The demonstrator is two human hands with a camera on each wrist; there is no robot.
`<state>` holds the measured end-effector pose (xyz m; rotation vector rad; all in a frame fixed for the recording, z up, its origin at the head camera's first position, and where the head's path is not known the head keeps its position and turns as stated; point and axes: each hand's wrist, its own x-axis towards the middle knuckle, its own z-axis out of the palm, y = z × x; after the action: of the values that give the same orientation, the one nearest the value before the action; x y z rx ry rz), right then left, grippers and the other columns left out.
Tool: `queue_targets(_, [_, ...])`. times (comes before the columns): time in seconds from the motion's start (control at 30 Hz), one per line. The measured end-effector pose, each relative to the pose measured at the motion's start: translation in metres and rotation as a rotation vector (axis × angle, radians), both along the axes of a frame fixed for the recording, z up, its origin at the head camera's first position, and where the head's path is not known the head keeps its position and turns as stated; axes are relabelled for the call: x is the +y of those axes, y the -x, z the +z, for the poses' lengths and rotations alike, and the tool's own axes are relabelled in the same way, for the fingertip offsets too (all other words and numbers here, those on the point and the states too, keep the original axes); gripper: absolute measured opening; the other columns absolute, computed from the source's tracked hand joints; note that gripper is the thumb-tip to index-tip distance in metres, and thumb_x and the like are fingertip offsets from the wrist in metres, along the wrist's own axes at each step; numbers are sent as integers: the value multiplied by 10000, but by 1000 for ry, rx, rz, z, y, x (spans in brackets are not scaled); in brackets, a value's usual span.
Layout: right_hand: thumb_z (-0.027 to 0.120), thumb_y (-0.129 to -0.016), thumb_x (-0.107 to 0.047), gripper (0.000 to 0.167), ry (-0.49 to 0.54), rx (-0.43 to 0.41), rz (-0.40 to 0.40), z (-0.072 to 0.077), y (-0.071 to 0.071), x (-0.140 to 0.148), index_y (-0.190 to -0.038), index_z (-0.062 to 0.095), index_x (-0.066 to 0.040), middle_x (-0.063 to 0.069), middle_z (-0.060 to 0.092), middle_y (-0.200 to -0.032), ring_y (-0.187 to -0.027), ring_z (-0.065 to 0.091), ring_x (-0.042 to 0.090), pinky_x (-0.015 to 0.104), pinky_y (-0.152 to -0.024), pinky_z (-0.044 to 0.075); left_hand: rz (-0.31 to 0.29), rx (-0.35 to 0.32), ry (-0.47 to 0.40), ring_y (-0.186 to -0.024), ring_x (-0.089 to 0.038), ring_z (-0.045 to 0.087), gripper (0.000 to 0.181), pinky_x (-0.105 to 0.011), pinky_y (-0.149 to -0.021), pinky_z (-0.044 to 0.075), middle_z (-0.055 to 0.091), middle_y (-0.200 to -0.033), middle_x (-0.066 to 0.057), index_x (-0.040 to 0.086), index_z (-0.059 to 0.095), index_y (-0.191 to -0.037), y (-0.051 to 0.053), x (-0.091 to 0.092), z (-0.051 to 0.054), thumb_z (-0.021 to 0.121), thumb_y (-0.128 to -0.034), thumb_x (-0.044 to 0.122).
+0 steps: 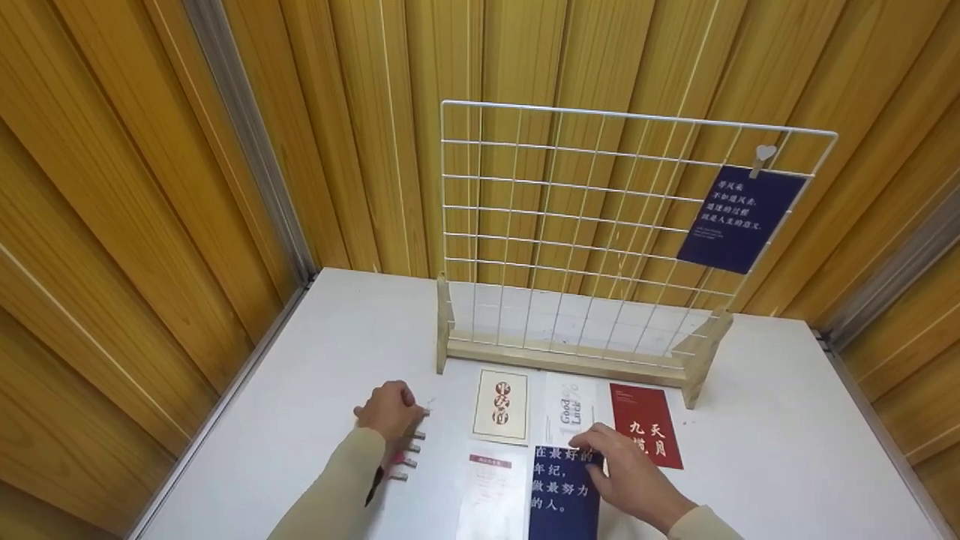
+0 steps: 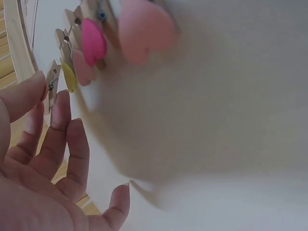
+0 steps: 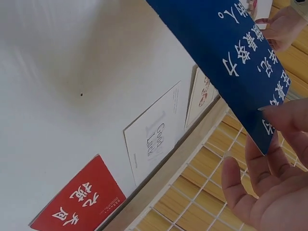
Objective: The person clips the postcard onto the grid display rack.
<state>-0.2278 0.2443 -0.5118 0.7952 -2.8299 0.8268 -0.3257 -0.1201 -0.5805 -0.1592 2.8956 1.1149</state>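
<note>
My right hand [image 1: 626, 469] pinches a dark blue card with white writing [image 1: 562, 495] by its upper right corner. In the right wrist view the thumb lies on the face of that blue card [image 3: 236, 62], with fingers behind it, and the card is raised off the table. Over on the left, my left hand [image 1: 390, 411] pinches a small wooden clothespin [image 2: 52, 84] between thumb and fingers. Beside it runs a row of more clothespins with heart decorations, among them a yellow heart [image 2: 69, 77], a bright pink heart [image 2: 94, 42] and a large pale pink heart [image 2: 146, 30].
A white wire grid [image 1: 559, 206] on a wooden stand [image 1: 562, 358] rises at the back. Another blue card [image 1: 742, 217] hangs there from a heart clip [image 1: 763, 156]. Cream [image 1: 500, 409], "Good Luck" [image 1: 559, 409], red [image 1: 646, 420] and pale [image 1: 491, 499] cards lie in front on the white table [image 1: 315, 352].
</note>
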Motion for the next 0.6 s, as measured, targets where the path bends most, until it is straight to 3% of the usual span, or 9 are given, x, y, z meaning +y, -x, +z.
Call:
queue_targets(0.33, [690, -817, 112, 377, 114, -131, 15, 10, 0, 1, -1136, 664, -86, 10, 662, -1065, -961, 654, 170, 348, -840, 549, -1, -14, -26, -725, -215, 532, 217, -555, -828, 307, 583, -712, 13, 150, 595, -770, 1, 1, -1, 785, -844, 225])
queue_targets(0.6, [670, -838, 90, 370, 153, -156, 23, 13, -2, 3, -1124, 675, -144, -73, 649, -1038, -927, 623, 102, 333, -851, 545, -33, -2, -27, -711, -202, 540, 219, -571, -833, 307, 588, -707, 29, 157, 600, -761, 0, 1, -1, 791, -838, 232])
